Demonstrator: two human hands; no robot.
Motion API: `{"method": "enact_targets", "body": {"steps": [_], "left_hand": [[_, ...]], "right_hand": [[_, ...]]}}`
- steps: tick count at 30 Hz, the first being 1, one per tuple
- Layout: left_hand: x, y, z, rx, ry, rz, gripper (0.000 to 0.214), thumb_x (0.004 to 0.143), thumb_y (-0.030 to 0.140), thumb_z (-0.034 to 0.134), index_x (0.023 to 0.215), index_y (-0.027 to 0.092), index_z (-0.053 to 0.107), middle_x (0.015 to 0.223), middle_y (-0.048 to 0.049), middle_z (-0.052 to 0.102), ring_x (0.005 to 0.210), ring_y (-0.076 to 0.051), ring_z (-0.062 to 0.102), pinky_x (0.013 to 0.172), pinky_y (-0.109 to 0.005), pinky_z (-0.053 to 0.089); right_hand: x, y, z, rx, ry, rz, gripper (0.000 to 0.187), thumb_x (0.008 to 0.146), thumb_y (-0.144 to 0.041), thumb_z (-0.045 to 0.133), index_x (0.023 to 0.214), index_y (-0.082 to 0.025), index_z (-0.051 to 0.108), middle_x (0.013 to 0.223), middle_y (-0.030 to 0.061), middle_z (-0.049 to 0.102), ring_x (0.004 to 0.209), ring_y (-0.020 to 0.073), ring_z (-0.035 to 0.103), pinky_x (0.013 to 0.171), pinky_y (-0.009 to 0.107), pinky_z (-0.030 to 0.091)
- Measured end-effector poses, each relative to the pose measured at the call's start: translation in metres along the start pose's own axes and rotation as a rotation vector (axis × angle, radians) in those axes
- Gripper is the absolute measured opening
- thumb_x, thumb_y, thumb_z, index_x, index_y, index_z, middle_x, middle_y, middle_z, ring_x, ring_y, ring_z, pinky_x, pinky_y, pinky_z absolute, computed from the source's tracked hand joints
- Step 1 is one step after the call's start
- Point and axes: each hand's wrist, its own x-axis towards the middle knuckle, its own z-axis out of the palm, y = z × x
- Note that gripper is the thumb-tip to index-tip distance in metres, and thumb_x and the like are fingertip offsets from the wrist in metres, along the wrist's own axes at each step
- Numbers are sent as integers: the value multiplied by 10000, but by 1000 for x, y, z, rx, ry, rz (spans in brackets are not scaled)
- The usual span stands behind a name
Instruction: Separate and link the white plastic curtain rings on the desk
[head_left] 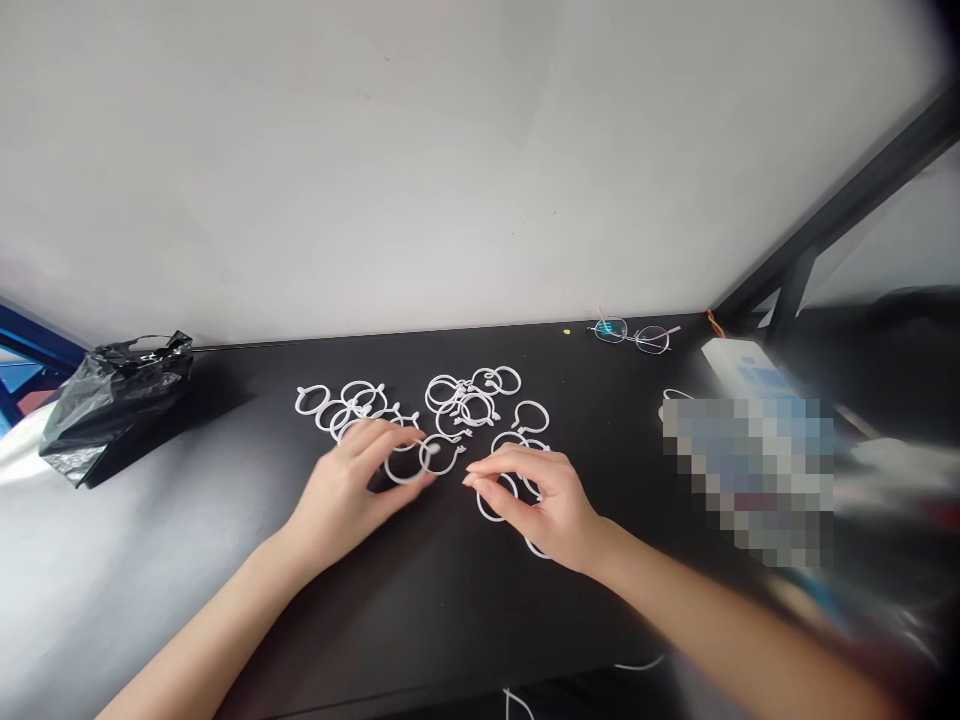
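Thin white plastic rings with small knobbed ends, like shower curtain rings, lie in loose groups on the black tabletop. My left hand (349, 480) curls its thumb and fingers around one white ring (388, 474), whose knob is slightly blurred. Just right of it, another ring (442, 471) lies near the fingertips. My right hand (536, 495) has thumb and index finger pinched together; whatever is between the tips, if anything, is too small to make out. Several rings, including one ring (491, 518), lie beside and partly beneath that hand. A middle cluster of rings (478, 424) sits beyond both hands.
A black plastic bag (112, 400) stands at the left on the black table (405, 620). Eyeglasses (630, 336) rest near the pale wall (450, 180). A white box (731, 360) and a pixelated item (750, 480) are at the right, beside a dark metal frame (825, 215).
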Motion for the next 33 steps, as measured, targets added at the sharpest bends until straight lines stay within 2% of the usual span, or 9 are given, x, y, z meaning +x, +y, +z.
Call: {"method": "enact_targets", "body": {"steps": [2,4,7,11,15,18,23,27,33], "left_hand": [[3,-15,-3,205,133,67,256,875,359,636,1089,222,608,1080,-75,646,1014,-246,561,918,-407,456],[5,-29,-5,329,181,59,276,888,377,617,1116,225,588,1148,-92,627,1060,-271,546,962,-458,422],[5,-44,-6,423,150,0,315,901,429,587,1143,229,567,1225,-104,597,1117,-298,518,973,-489,402],[2,-50,-4,433,74,-79,357,922,477,534,1172,224,550,1267,-110,573,1158,-306,500,980,-499,391],[2,-40,-3,386,81,-87,389,950,435,502,1274,220,478,1289,-114,557,1179,-299,494,1006,-509,368],[3,-23,-2,311,127,44,305,964,337,492,1248,225,492,1276,-106,564,1167,-271,513,1021,-479,362],[-2,3,9,282,-87,288,173,921,326,579,1046,213,619,980,-60,644,893,-205,581,854,-368,420],[-8,7,20,295,-118,254,171,953,280,516,1021,187,642,905,-54,622,774,-169,562,758,-325,410],[-6,5,23,215,-168,177,209,982,214,434,964,190,641,883,-41,607,734,-150,533,763,-322,396]], "right_hand": [[1,1,-2,-14,42,11,127,892,-164,594,942,-185,709,782,43,738,695,149,681,666,287,562],[2,1,-3,-33,63,21,134,896,-166,583,930,-188,710,778,40,738,689,151,683,655,288,566],[2,2,-5,-53,75,13,141,896,-164,578,933,-191,711,772,37,737,674,149,681,632,283,567],[1,1,-4,-62,74,-18,147,886,-138,582,941,-187,710,768,39,739,667,149,682,622,280,570],[1,1,-4,-72,78,-37,154,887,-130,578,949,-184,708,772,41,737,667,149,684,625,279,574],[2,1,-4,-94,76,-33,161,901,-153,560,958,-189,706,775,37,734,671,148,685,632,280,575],[2,1,-5,-114,70,-37,171,898,-144,558,972,-192,705,776,39,730,672,151,677,637,285,574],[1,2,-5,-126,65,-52,175,893,-125,559,973,-191,700,776,41,724,671,146,666,638,283,571],[-1,6,-2,-124,40,-70,189,895,-110,551,988,-188,696,774,41,717,675,140,652,631,276,567]]}}
